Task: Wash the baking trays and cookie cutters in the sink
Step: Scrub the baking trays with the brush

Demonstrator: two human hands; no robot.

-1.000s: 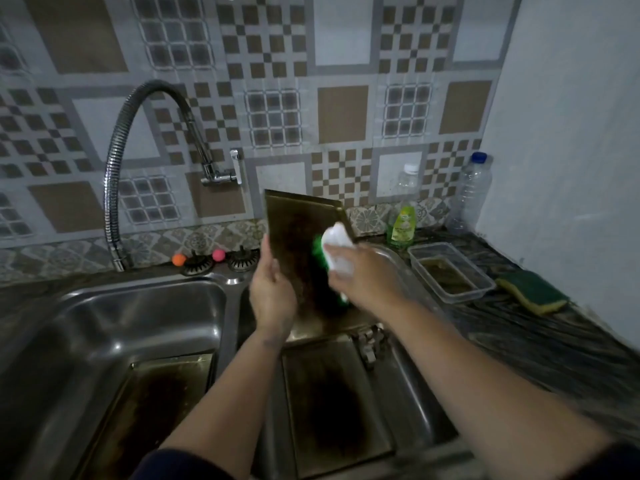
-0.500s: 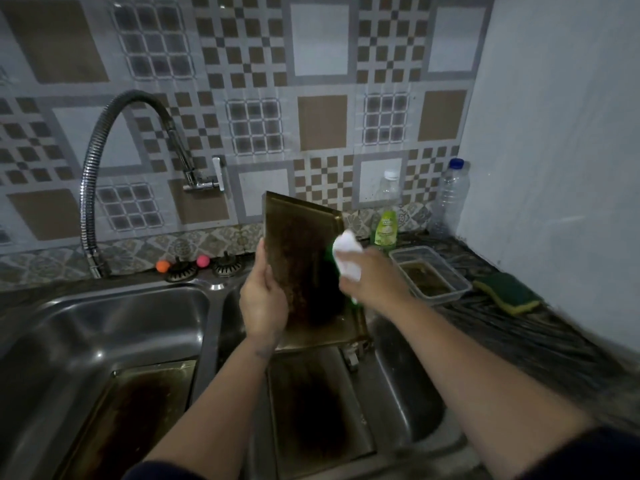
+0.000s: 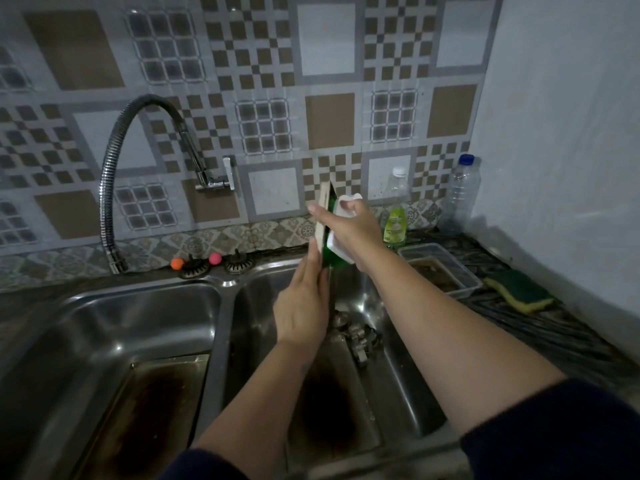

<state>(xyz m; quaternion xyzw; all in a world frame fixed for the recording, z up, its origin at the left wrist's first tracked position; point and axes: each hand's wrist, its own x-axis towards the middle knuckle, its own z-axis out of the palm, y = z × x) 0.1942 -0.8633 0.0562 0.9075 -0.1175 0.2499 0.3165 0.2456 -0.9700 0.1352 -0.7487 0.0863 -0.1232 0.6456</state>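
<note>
From the head camera, the thin, stained metal baking tray [image 3: 325,216] stands edge-on above the right basin of the steel double sink [image 3: 221,306]. The left hand [image 3: 303,306] lies flat along its left face, fingers straight. The right hand [image 3: 349,226] grips the white-handled green scrubbing pad [image 3: 337,244] against the other face. The tray looks stiff, light and probably slippery when soapy, so it is best held by the rims.
</note>
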